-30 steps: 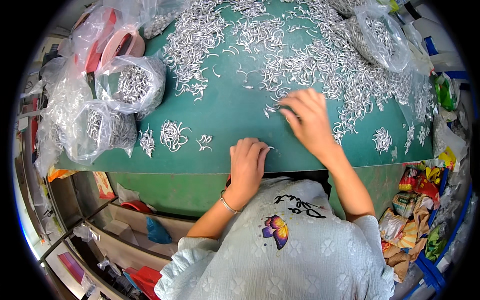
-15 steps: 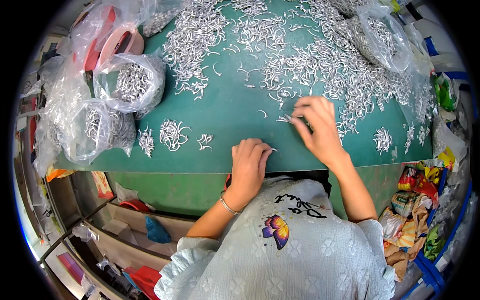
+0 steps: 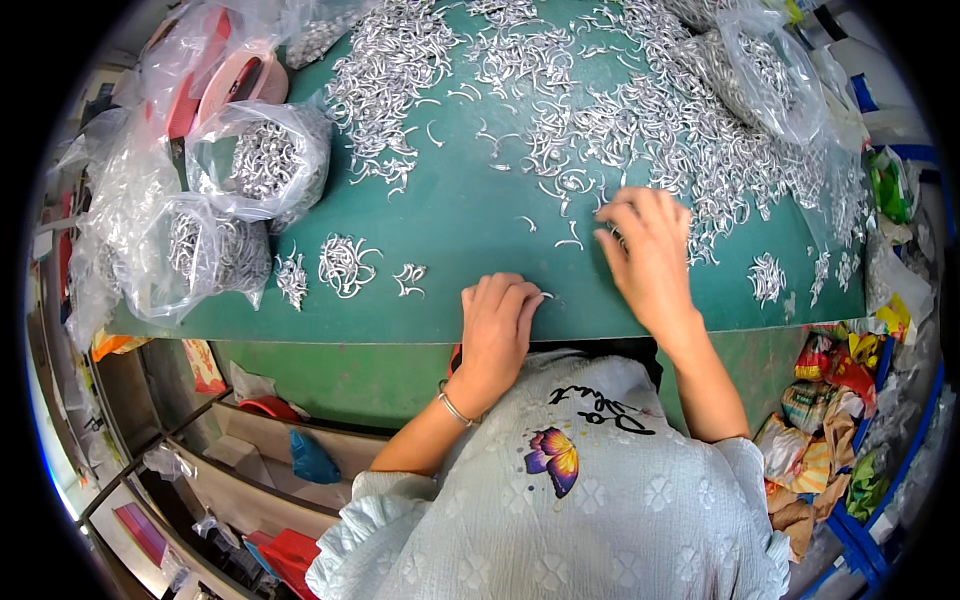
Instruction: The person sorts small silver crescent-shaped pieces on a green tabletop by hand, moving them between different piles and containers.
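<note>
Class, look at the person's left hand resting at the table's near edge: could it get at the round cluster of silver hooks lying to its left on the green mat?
Probably yes. The left hand rests on the green mat, and only bare mat and a smaller hook bunch lie between it and the round cluster.

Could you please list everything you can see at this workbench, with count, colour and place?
Table: one, green, centre.
Metal hooks: too many to count, silver, heaped across the far and right side.
Small hook piles: three, silver, near left edge.
Plastic bags of hooks: several, clear, left and far right.
Shelves: grey, below left.
Wrappers: mixed colours, lower right.
Left hand: at the near edge.
Right hand: on the hooks.
</note>
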### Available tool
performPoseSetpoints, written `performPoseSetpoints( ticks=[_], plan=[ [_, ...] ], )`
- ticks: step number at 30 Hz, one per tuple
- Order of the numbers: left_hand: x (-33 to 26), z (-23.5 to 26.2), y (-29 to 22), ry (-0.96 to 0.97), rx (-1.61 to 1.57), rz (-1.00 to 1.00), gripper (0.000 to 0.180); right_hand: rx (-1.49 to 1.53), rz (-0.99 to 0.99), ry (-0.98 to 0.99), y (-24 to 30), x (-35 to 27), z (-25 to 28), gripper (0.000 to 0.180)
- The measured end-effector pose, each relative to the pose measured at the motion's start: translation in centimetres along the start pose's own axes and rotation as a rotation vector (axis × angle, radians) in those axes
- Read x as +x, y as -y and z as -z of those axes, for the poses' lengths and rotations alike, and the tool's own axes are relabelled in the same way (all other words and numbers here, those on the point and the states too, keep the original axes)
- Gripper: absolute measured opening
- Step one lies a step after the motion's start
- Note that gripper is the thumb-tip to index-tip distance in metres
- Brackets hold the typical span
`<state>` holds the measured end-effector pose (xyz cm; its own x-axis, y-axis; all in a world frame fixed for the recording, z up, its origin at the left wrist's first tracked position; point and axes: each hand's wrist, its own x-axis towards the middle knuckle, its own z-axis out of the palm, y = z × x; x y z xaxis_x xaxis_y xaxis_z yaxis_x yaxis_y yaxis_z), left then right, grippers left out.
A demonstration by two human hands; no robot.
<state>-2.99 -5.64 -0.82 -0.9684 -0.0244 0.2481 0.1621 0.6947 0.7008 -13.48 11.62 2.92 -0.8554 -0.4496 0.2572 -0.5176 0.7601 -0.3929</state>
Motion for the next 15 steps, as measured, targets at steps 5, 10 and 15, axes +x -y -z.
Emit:
performPoseSetpoints(
  ticks=[5,10,15],
  plan=[
    [0.4,-0.2,-0.3,-0.011,-0.012,0.036,0.014,-0.015,0.147,0.069,0.5,-0.5,-2.8,0.011],
    [0.3,-0.4,-0.1,-0.099,-0.242,0.324,0.014,0.163,0.330,0.217,2.0,-2.2,-1.9,0.010],
    [0.8,-1.1,-0.7,-0.032,-0.055,0.076,0.018,0.184,0.194,-0.016,0.7,2.1,-3.0,0.016]
  ],
)
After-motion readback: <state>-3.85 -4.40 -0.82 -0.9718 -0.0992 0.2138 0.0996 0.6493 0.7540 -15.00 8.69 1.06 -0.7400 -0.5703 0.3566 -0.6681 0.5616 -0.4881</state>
